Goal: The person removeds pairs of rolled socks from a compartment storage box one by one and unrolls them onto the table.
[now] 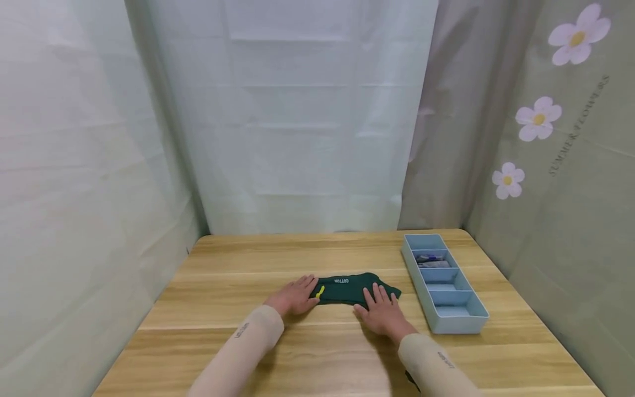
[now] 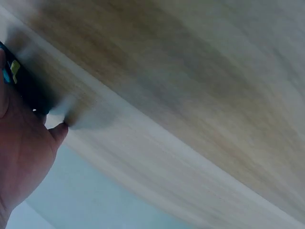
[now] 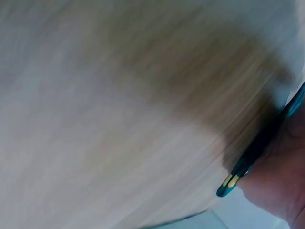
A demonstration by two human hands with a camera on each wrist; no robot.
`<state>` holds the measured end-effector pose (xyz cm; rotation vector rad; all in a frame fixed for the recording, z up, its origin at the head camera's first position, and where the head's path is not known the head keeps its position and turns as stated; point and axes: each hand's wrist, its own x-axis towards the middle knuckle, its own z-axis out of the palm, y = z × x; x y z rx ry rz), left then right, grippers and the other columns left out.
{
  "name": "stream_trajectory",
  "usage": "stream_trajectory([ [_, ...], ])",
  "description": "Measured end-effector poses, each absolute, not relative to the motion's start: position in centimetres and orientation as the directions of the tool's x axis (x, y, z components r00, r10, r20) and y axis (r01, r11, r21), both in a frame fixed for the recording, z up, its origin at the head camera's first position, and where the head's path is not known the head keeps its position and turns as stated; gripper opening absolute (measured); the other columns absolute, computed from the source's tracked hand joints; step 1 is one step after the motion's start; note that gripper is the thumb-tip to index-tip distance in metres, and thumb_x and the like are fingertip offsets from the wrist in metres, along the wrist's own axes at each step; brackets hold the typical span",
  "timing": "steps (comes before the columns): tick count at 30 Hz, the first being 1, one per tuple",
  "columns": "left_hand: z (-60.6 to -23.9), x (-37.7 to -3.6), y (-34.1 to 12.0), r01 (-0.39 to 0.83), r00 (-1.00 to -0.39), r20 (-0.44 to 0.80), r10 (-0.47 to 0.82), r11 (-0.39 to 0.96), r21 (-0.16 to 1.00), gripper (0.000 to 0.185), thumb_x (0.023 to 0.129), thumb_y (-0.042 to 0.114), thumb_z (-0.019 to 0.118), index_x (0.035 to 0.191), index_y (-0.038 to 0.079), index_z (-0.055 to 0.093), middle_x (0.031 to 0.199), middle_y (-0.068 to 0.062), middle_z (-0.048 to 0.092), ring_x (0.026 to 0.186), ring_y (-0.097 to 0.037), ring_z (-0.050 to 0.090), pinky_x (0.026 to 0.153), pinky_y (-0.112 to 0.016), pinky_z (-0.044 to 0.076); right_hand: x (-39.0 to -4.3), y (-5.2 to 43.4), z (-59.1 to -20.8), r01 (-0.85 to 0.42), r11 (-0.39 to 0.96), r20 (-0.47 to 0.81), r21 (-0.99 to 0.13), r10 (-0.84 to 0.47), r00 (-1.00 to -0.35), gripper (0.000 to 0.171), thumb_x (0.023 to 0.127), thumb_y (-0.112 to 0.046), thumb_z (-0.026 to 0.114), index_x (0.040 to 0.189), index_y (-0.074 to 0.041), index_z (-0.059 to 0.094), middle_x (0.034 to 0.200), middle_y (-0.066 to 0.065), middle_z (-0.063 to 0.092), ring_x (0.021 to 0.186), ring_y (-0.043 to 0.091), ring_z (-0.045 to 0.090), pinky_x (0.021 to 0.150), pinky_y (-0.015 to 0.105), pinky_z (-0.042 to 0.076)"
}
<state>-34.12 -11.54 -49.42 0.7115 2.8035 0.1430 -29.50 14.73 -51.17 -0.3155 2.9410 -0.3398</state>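
Dark green socks (image 1: pixel 342 289) with white "COTTON" lettering and a yellow mark lie flat on the wooden table, stretched sideways. My left hand (image 1: pixel 296 296) rests on their left end, its fingers extended. Spread over the lower right part, near the toe end, is my right hand (image 1: pixel 384 313), palm down. The left wrist view shows the hand (image 2: pixel 26 148) beside the dark fabric (image 2: pixel 28 88) and its yellow mark. In the right wrist view the sock edge (image 3: pixel 259 148) shows two yellow marks beside the hand (image 3: pixel 281 176).
A light blue organizer box (image 1: pixel 429 300) with several compartments stands to the right of the socks. Rolled grey and dark items (image 1: pixel 432 261) lie in one of its rear compartments. Pale curtains (image 1: pixel 292 138) hang behind the table (image 1: pixel 208 286) and along its sides.
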Motion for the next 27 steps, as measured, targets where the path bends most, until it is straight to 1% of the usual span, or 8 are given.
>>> stream_trajectory([
  [3, -49.8, -33.9, -11.8, 0.447, -0.852, -0.241, 0.464, 0.886, 0.124, 0.076, 0.103, 0.056, 0.038, 0.159, 0.009, 0.019, 0.164, -0.009, 0.018, 0.15, -0.027, 0.014, 0.118, -0.049, 0.019, -29.8, 15.2, -51.3, -0.219, 0.945, -0.138, -0.244, -0.257, -0.956, 0.067, 0.106, -0.05, 0.031, 0.156, -0.006, 0.028, 0.162, 0.022, 0.013, 0.149, 0.041, 0.009, 0.116, 0.062, 0.006],
  [6, -50.5, -33.7, -12.0, 0.446, -0.857, -0.237, 0.458, 0.889, 0.104, 0.086, 0.098, 0.068, 0.035, 0.159, 0.011, 0.019, 0.165, -0.008, 0.016, 0.151, -0.027, 0.013, 0.118, -0.051, 0.018, -30.1, 15.5, -51.3, -0.238, 0.938, -0.129, -0.252, -0.276, -0.952, 0.066, 0.106, -0.05, 0.03, 0.156, -0.006, 0.029, 0.162, 0.022, 0.014, 0.149, 0.041, 0.009, 0.116, 0.062, 0.005],
  [10, -51.0, -33.2, -12.0, 0.436, -0.86, -0.237, 0.451, 0.892, 0.115, 0.092, 0.093, 0.074, 0.035, 0.159, 0.012, 0.02, 0.165, -0.008, 0.016, 0.151, -0.028, 0.013, 0.117, -0.054, 0.018, -30.3, 15.8, -51.2, -0.237, 0.935, -0.125, -0.262, -0.276, -0.953, 0.066, 0.106, -0.051, 0.03, 0.156, -0.007, 0.031, 0.162, 0.022, 0.015, 0.149, 0.04, 0.009, 0.116, 0.062, 0.005],
  [15, -50.5, -31.9, -11.5, 0.402, -0.861, -0.271, 0.43, 0.903, 0.154, 0.092, 0.093, 0.073, 0.041, 0.159, 0.012, 0.021, 0.165, -0.008, 0.016, 0.15, -0.027, 0.014, 0.117, -0.053, 0.019, -30.9, 16.1, -50.8, -0.23, 0.945, -0.15, -0.234, -0.269, -0.951, 0.066, 0.106, -0.051, 0.03, 0.156, -0.008, 0.031, 0.162, 0.022, 0.016, 0.149, 0.041, 0.01, 0.115, 0.064, 0.003],
  [18, -49.9, -30.9, -11.3, 0.4, -0.858, -0.289, 0.424, 0.906, 0.141, 0.091, 0.094, 0.071, 0.041, 0.159, 0.012, 0.02, 0.165, -0.008, 0.015, 0.15, -0.026, 0.014, 0.119, -0.049, 0.017, -31.2, 16.1, -50.5, -0.221, 0.953, -0.16, -0.208, -0.256, -0.953, 0.062, 0.107, -0.049, 0.029, 0.156, -0.011, 0.032, 0.162, 0.022, 0.017, 0.149, 0.041, 0.01, 0.114, 0.065, 0.002],
  [21, -49.6, -30.3, -11.1, 0.416, -0.851, -0.291, 0.437, 0.9, 0.132, 0.089, 0.094, 0.07, 0.041, 0.159, 0.012, 0.022, 0.164, -0.009, 0.018, 0.15, -0.028, 0.017, 0.119, -0.05, 0.017, -31.5, 16.2, -50.2, -0.206, 0.959, -0.167, -0.193, -0.239, -0.956, 0.059, 0.107, -0.047, 0.027, 0.156, -0.014, 0.033, 0.161, 0.024, 0.016, 0.149, 0.042, 0.009, 0.114, 0.066, 0.002],
  [24, -49.0, -29.9, -11.0, 0.422, -0.845, -0.284, 0.453, 0.891, 0.165, 0.084, 0.096, 0.065, 0.045, 0.157, 0.01, 0.029, 0.162, -0.011, 0.025, 0.148, -0.029, 0.022, 0.118, -0.052, 0.02, -31.8, 16.2, -50.1, -0.195, 0.953, -0.152, -0.231, -0.234, -0.96, 0.057, 0.108, -0.043, 0.029, 0.155, -0.011, 0.036, 0.16, 0.028, 0.016, 0.148, 0.044, 0.009, 0.113, 0.068, 0.002],
  [27, -48.4, -30.1, -10.9, 0.449, -0.843, -0.235, 0.485, 0.873, 0.191, 0.069, 0.1, 0.054, 0.048, 0.152, 0.009, 0.039, 0.155, -0.012, 0.038, 0.142, -0.029, 0.035, 0.115, -0.05, 0.028, -32.0, 16.0, -50.5, -0.179, 0.937, -0.102, -0.301, -0.218, -0.971, 0.058, 0.108, -0.04, 0.032, 0.155, -0.006, 0.032, 0.159, 0.031, 0.012, 0.147, 0.046, 0.006, 0.112, 0.069, 0.002],
])
